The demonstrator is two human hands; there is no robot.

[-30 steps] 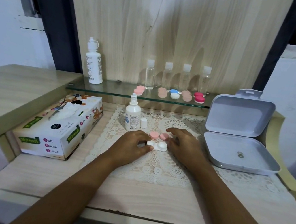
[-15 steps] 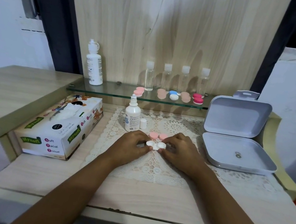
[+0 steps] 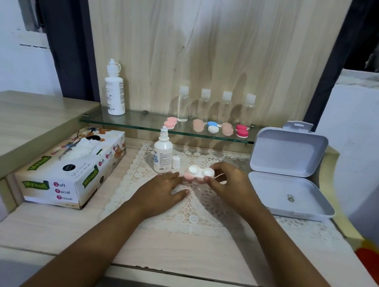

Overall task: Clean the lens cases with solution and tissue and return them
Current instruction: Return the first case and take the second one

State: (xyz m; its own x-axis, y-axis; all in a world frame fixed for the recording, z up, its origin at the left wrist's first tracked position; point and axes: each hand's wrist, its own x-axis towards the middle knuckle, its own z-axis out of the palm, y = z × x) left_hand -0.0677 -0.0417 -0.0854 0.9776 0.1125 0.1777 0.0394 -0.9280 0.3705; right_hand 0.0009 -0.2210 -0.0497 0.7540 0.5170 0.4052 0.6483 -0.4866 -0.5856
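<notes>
Now right hand (image 3: pixel 233 186) pinches the white lens case (image 3: pixel 200 171); left hand (image 3: pixel 160 192) lies flat; solution bottle (image 3: pixel 162 156) stands beside.

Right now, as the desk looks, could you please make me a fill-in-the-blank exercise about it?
The right hand pinches the white two-cup lens case; the left hand holds ___.
___ small clear plastic bottles stand on the glass shelf.
The grey hinged plastic box has its lid ___.
Missing words: nothing, four, open.
</notes>
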